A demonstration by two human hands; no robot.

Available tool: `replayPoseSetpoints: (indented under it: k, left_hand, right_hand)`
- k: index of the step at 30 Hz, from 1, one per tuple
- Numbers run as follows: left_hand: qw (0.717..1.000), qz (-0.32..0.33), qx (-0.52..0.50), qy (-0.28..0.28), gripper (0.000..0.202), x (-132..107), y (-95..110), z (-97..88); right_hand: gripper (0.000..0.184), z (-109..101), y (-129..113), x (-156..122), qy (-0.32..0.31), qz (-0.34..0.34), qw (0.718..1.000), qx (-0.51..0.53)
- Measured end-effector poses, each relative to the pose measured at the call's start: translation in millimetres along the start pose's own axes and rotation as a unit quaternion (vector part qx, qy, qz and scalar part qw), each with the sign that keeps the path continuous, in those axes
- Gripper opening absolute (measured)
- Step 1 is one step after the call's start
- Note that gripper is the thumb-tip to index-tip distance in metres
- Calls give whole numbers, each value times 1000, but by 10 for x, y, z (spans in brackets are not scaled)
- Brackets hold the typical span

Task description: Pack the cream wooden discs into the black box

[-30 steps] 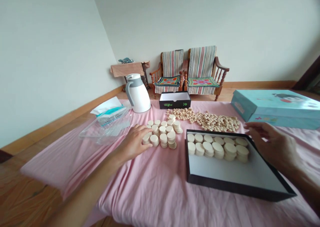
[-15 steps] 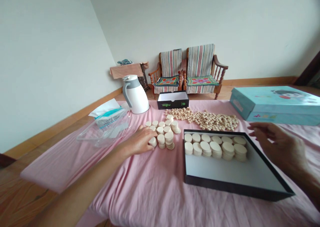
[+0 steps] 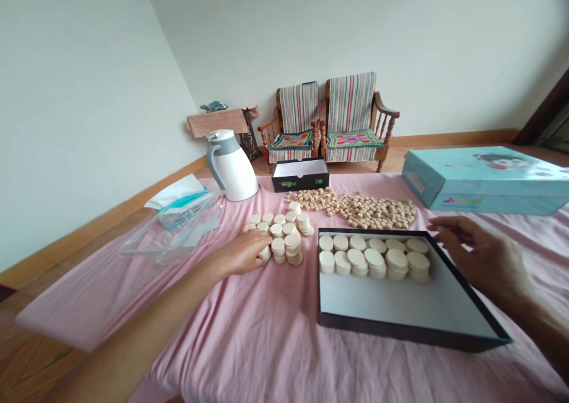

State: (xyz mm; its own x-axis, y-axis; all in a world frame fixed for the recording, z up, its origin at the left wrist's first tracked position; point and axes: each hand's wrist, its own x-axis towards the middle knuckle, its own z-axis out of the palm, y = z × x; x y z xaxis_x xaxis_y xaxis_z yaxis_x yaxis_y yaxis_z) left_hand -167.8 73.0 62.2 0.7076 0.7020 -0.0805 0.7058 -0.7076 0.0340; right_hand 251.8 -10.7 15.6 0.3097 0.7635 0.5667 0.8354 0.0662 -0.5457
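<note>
My left hand (image 3: 243, 252) lies on the pink cloth (image 3: 267, 326) with its fingers curled round a stack at the near left of the loose cream round discs (image 3: 284, 234). Two rows of disc stacks (image 3: 376, 259) fill the far end of a shallow black box (image 3: 400, 326) with a white floor. My right hand (image 3: 482, 253) hovers at the box's far right corner, fingers loosely bent and apart, nothing visible in them. A heap of small tan pellets (image 3: 355, 207) lies beyond the box.
A white jug (image 3: 231, 166), a small black box (image 3: 300, 175), a clear plastic bag (image 3: 178, 228) and a light blue box (image 3: 484, 178) stand on the cloth. Two wooden armchairs (image 3: 329, 121) and a small table stand at the far wall.
The view has swung a little right and up. My left hand has closed in on the nearest disc stack; my right hand has stayed by the box's corner.
</note>
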Motion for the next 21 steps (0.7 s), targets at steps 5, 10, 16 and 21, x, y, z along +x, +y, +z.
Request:
replayPoseSetpoints:
  k: [5, 10, 16, 21]
  left_hand:
    - [1000, -5, 3, 5, 11, -7, 35, -3]
    - [1000, -30, -1, 7, 11, -128, 62, -283]
    - [997, 18, -46, 55, 21, -106, 406, -843]
    - [981, 145, -122, 38, 19, 244, 1057, -850]
  right_hand:
    - [24, 20, 40, 2, -8, -3, 1000, 2]
    - [23, 18, 39, 11, -6, -4, 1000, -3]
    - [24, 32, 8, 18, -12, 10, 999, 29]
    - [24, 32, 11, 10, -16, 6, 999, 34]
